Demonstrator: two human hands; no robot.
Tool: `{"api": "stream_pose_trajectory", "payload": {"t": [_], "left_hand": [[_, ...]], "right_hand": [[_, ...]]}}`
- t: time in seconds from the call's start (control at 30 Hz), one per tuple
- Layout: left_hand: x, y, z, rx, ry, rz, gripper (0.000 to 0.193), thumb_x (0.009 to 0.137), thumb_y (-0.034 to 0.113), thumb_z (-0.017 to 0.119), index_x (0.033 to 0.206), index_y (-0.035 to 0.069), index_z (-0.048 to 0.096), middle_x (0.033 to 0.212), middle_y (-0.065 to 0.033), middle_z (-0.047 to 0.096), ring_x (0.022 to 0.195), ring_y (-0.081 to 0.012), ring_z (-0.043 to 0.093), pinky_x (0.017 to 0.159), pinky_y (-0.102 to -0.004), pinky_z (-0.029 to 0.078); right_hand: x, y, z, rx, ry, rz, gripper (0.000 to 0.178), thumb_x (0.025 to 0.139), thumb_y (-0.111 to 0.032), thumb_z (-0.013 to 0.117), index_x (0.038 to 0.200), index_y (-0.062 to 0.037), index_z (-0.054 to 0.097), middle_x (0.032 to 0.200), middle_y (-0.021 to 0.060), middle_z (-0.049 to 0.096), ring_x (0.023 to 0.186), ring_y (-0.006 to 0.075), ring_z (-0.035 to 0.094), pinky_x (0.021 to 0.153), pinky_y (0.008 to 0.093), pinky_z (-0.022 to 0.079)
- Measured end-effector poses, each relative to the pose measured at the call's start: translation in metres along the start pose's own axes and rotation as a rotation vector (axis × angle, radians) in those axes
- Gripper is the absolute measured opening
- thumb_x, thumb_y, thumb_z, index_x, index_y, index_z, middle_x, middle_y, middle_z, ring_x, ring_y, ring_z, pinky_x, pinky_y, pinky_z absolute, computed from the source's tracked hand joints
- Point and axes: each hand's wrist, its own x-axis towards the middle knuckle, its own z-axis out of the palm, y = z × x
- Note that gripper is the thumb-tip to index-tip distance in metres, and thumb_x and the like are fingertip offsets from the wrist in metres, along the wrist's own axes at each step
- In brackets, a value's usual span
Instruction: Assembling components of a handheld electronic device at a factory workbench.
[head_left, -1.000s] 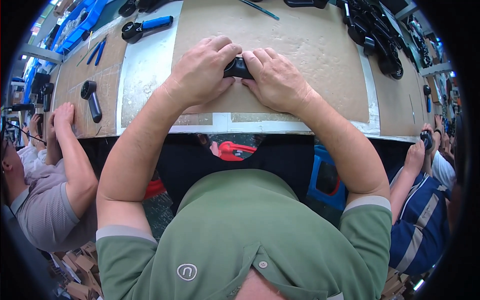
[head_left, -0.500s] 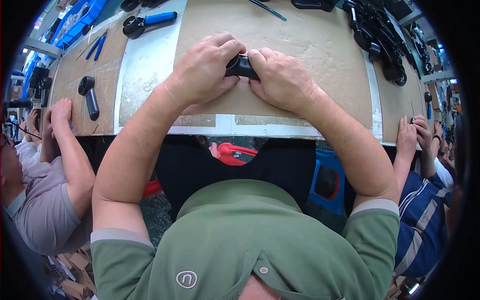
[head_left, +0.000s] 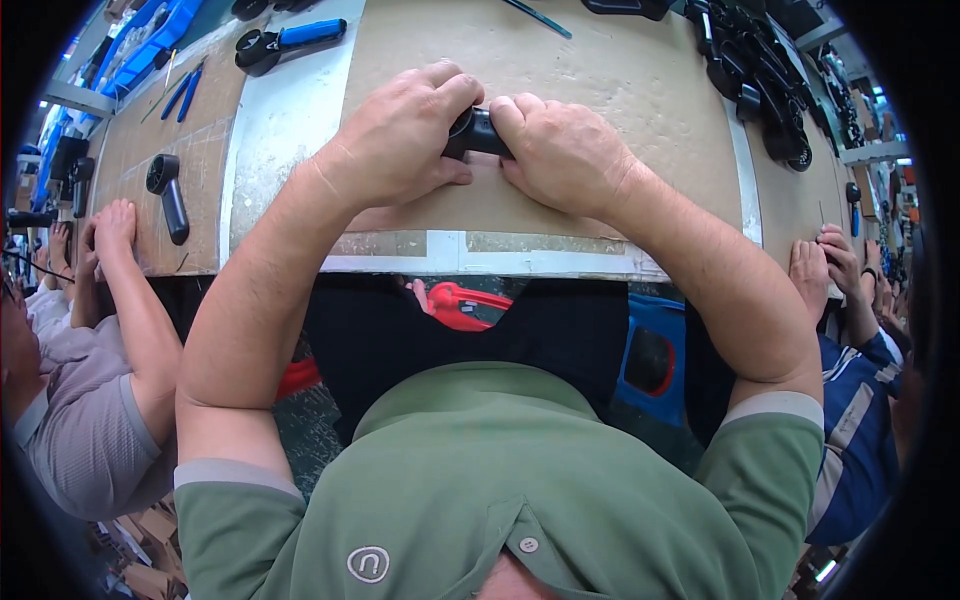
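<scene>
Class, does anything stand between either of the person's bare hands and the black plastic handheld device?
Nothing visible does: the left hand and right hand both hold the black plastic handheld device directly. The thin teal rod lies apart, farther across the flat tan board.

A black handheld device (head_left: 484, 133) shows at 12 o'clock against a white-bordered tan board (head_left: 610, 85), with a green shirt (head_left: 480, 450), pale grey at the cuffs (head_left: 775, 403), at 6 o'clock. A blue-and-black tool (head_left: 305, 34) brightens 11 o'clock, while a finely textured grey shirt (head_left: 85, 420) fills 8 o'clock and a navy top (head_left: 872, 460) with a pale band (head_left: 852, 420) fills 4 o'clock.
</scene>
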Motion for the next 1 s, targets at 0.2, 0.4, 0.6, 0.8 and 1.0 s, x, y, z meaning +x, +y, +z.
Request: {"api": "stream_pose_trajectory", "payload": {"t": [0.2,0.4,0.6,0.8,1.0], "left_hand": [[-0.001,0.000,0.003,0.009,-0.001,-0.018,0.059,0.079,0.014,0.096,0.130,0.010,0.066,0.125,-0.0108,0.067,0.112,-0.0331,0.068,0.104,-0.0424,0.058],[0.001,0.002,-0.001,-0.006,-0.055,-0.064,0.056,0.079,0.013,0.096,0.126,0.010,0.065,0.123,-0.0106,0.068,0.112,-0.0330,0.069,0.105,-0.0427,0.058],[0.002,0.002,-0.002,0.033,-0.020,-0.030,0.048,0.081,0.013,0.091,0.122,0.007,0.067,0.112,-0.0110,0.069,0.105,-0.0311,0.071,0.100,-0.0410,0.059],[0.001,0.003,-0.001,0.039,-0.005,-0.034,0.045,0.082,0.013,0.090,0.121,0.007,0.068,0.110,-0.0112,0.069,0.103,-0.0305,0.071,0.098,-0.0404,0.059],[0.001,0.000,0.003,0.038,0.018,-0.023,0.043,0.082,0.013,0.089,0.119,0.007,0.069,0.109,-0.0112,0.069,0.101,-0.0305,0.071,0.097,-0.0401,0.059]], "right_hand": [[0.001,0.002,0.001,-0.021,-0.023,0.015,0.027,0.099,-0.019,0.070,0.116,-0.0018,0.057,0.098,0.0157,0.070,0.076,0.0323,0.072,0.072,0.0406,0.061],[0.004,0.000,-0.006,-0.023,-0.048,0.025,0.023,0.098,-0.015,0.069,0.113,-0.0019,0.058,0.095,0.0171,0.072,0.074,0.0337,0.073,0.071,0.0413,0.061],[0.008,-0.005,-0.021,0.004,-0.164,0.058,0.019,0.097,-0.010,0.068,0.111,-0.0011,0.059,0.090,0.0169,0.074,0.075,0.0344,0.075,0.070,0.0416,0.062],[0.007,-0.009,-0.019,0.021,-0.162,0.115,0.018,0.095,-0.007,0.068,0.109,-0.0006,0.059,0.087,0.0157,0.074,0.074,0.0351,0.075,0.069,0.0424,0.062],[0.009,-0.010,-0.017,0.009,-0.139,0.114,0.018,0.094,-0.006,0.069,0.108,-0.0005,0.059,0.084,0.0157,0.074,0.071,0.0347,0.075,0.067,0.0426,0.062]]}}
